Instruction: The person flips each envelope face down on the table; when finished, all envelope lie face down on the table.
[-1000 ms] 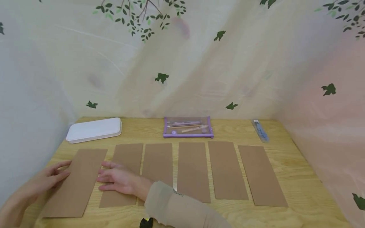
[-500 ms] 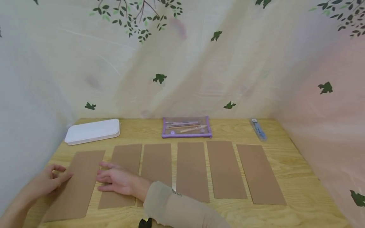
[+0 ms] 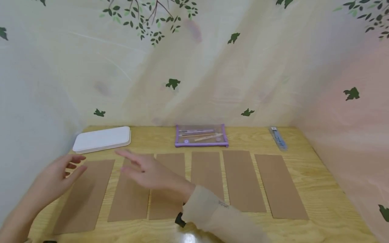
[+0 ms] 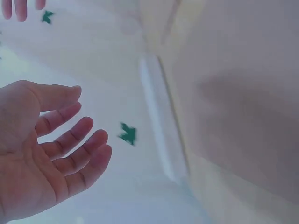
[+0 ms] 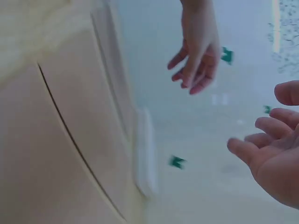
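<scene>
Several brown cardboard rectangles lie side by side in a row on the wooden table. Over the upper left part of the leftmost cardboard piece (image 3: 91,199) hovers my left hand (image 3: 56,180), its fingers loosely bent and nothing between them. In the left wrist view the left hand (image 4: 51,144) shows an empty palm with thumb and fingers apart. My right hand (image 3: 152,172), slightly blurred, is raised above the second cardboard piece (image 3: 129,206) and the third cardboard piece (image 3: 165,207). The right wrist view has the right hand (image 5: 275,154) at its right edge, holding nothing, fingers spread.
A white case (image 3: 101,139) stands at the back left of the wooden table (image 3: 322,202). Behind the row's middle lies a clear purple-edged pencil pouch (image 3: 201,144) with pencils inside. A small blue packaged item (image 3: 278,139) is at back right. Printed curtains (image 3: 206,74) enclose the table.
Both hands have come up off the leftmost cardboard piece. The right hand has shifted up and to the right, the left hand upward. That piece now lies slightly straighter.
</scene>
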Demonstrator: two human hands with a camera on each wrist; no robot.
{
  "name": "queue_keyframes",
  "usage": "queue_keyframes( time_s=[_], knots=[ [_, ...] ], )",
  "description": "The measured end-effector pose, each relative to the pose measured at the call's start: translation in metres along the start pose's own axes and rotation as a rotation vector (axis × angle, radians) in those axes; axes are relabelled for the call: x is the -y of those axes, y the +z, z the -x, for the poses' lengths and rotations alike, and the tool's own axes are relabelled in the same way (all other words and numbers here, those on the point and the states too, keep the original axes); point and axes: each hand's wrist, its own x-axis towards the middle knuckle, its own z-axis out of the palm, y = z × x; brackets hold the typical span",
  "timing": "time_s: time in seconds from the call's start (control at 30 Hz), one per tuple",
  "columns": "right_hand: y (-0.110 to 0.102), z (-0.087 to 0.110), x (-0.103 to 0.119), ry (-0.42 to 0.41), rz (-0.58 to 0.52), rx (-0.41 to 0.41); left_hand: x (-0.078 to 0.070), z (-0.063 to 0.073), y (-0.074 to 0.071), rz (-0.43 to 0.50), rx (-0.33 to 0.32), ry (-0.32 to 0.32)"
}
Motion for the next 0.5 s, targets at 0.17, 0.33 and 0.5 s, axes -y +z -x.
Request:
queue_keyframes(
  time_s=[0.17, 0.33, 0.5],
  knots=[
    [-0.054, 0.029, 0.010, -0.392, 0.805, -0.227, -0.042, -0.014, -0.006, -0.108, -0.091, 0.102],
    [-0.109, 0.062, 0.001, -0.443, 1.228, -0.512, -0.069, -0.027, -0.006, -0.136, -0.200, 0.199],
    [-0.158, 0.107, -0.011, -0.173, 1.217, -0.421, -0.076, -0.038, 0.000, -0.169, -0.287, 0.293]
  ],
)
